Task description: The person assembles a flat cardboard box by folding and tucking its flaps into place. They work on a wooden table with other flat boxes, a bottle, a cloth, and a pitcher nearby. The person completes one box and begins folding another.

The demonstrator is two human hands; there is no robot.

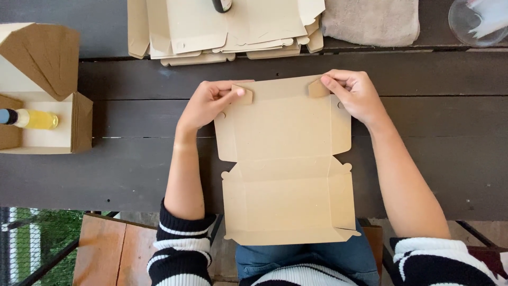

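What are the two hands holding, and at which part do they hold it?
Both hold one flat, unfolded brown cardboard box. The left hand pinches the small corner tab at its far left corner; the right hand pinches the matching tab at the far right corner.

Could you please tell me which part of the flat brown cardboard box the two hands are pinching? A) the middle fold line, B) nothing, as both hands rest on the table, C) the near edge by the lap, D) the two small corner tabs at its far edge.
D: the left hand and right hand each pinch a small corner tab at the far edge of the cardboard box.
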